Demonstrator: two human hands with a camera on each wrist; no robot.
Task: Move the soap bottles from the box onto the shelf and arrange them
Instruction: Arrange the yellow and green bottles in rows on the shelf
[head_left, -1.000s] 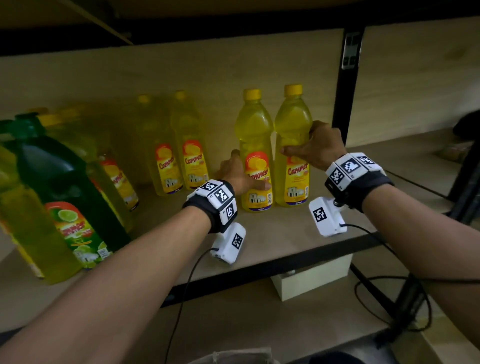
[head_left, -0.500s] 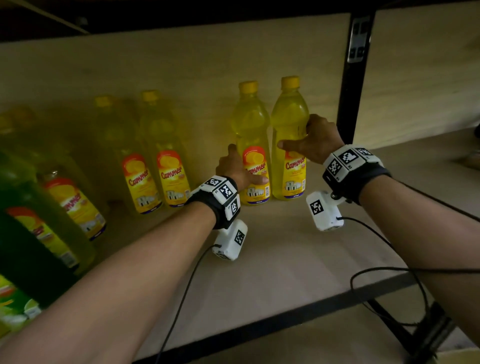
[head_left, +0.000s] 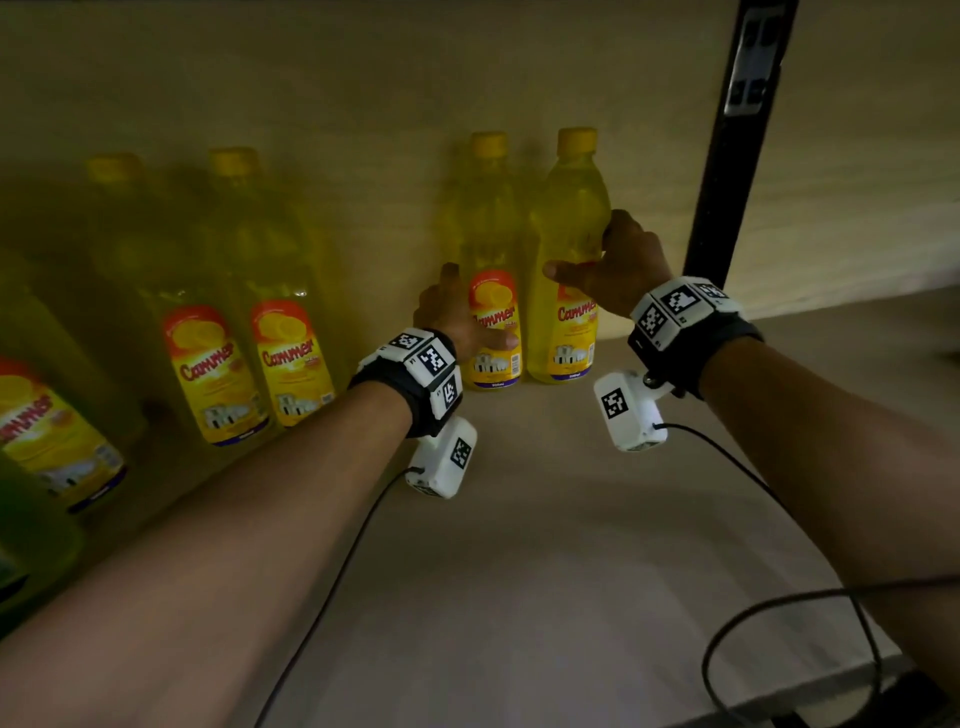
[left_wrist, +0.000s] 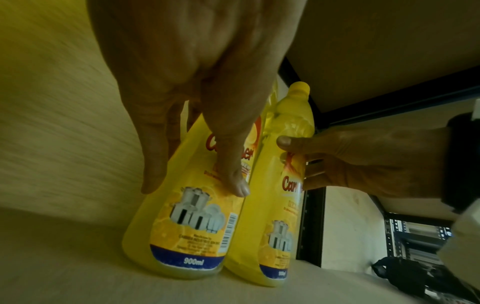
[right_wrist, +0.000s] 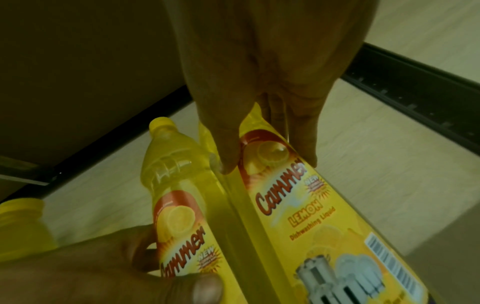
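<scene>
Two yellow-filled Cammer lemon dishwashing bottles upright, touching, at back of wooden shelf (head_left: 545, 519). Left hand (head_left: 452, 317) curled round left bottle (head_left: 493, 291); right hand (head_left: 618, 270) curled round right bottle (head_left: 569, 249). Two more Cammer bottles (head_left: 260, 338) standing further left.

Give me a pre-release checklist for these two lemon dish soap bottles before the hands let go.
1. Left bottle base flat on the shelf: ok.
2. Right bottle base flat: ok.
3. The two bottles side by side, touching: ok.
4. Labels facing front: ok.
5. Left hand and right hand each gripping their bottle: ok.
6. Bottles back against the rear panel: cannot tell.
</scene>
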